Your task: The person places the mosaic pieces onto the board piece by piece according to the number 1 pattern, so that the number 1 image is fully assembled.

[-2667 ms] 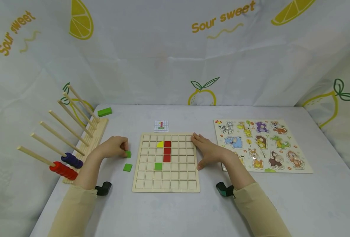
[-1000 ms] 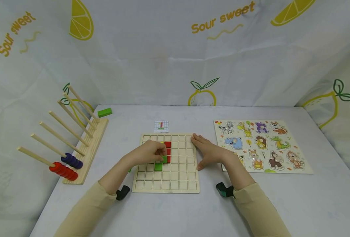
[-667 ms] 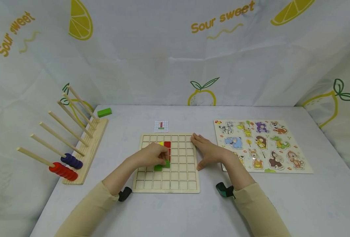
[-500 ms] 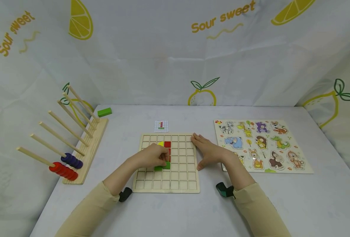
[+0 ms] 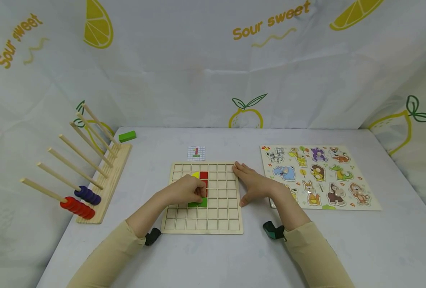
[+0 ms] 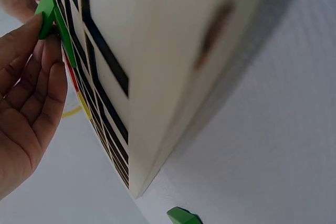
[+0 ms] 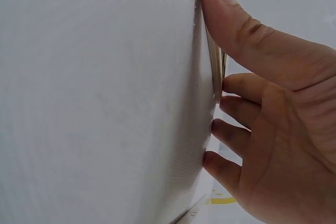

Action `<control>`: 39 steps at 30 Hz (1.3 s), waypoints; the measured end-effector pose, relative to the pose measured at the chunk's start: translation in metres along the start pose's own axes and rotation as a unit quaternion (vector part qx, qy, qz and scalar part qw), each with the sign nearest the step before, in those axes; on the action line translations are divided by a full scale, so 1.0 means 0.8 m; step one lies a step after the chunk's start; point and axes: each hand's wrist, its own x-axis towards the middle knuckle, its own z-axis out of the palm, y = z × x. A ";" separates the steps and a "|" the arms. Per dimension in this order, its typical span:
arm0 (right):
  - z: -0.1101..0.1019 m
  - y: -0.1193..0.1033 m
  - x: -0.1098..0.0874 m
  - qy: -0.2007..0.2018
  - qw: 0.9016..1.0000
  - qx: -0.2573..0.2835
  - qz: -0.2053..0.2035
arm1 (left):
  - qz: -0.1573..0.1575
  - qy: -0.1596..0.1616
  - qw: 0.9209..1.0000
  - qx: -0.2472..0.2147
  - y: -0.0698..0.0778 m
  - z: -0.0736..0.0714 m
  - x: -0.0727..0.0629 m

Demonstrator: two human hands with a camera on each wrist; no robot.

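My left hand (image 5: 186, 189) is over the middle of a wooden grid board (image 5: 222, 228). Between thumb and fingers it pinches a green square tile (image 6: 46, 14), tilted in the left wrist view, at the square below the red column. Just left of it another green tile (image 5: 192, 205) lies in the board. Red tiles (image 5: 203, 175) run down one column, partly hidden by my fingers, with a yellow tile (image 5: 196, 175) left of the top one. My right hand (image 5: 254, 184) rests with spread fingers along the board's right edge, thumb (image 7: 226, 14) at the rim.
Behind the board lies a small pattern card (image 5: 196, 153). At left stands a peg rack (image 5: 117, 172) with red and blue beads; a green block (image 5: 127, 136) is behind it. An animal puzzle (image 5: 328, 178) lies right. A green piece (image 6: 184, 215) lies near the board's corner.
My left hand has carried the green tile from the table left of the board to the square beside the other green one and lowered it there. My right hand has stayed put.
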 end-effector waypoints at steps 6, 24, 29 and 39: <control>0.000 0.000 -0.001 0.000 1.000 0.002 -0.001 | -0.002 0.003 1.000 0.004 0.001 0.000 0.000; 0.001 0.001 0.001 0.001 1.000 0.005 -0.003 | 0.003 0.001 1.000 0.026 0.001 0.000 0.002; -0.001 0.000 0.000 0.003 1.000 -0.001 -0.011 | 0.008 0.006 0.999 0.038 0.002 0.001 0.002; -0.001 -0.001 -0.001 0.009 1.000 -0.010 -0.020 | 0.003 0.011 0.999 0.042 0.001 0.003 0.004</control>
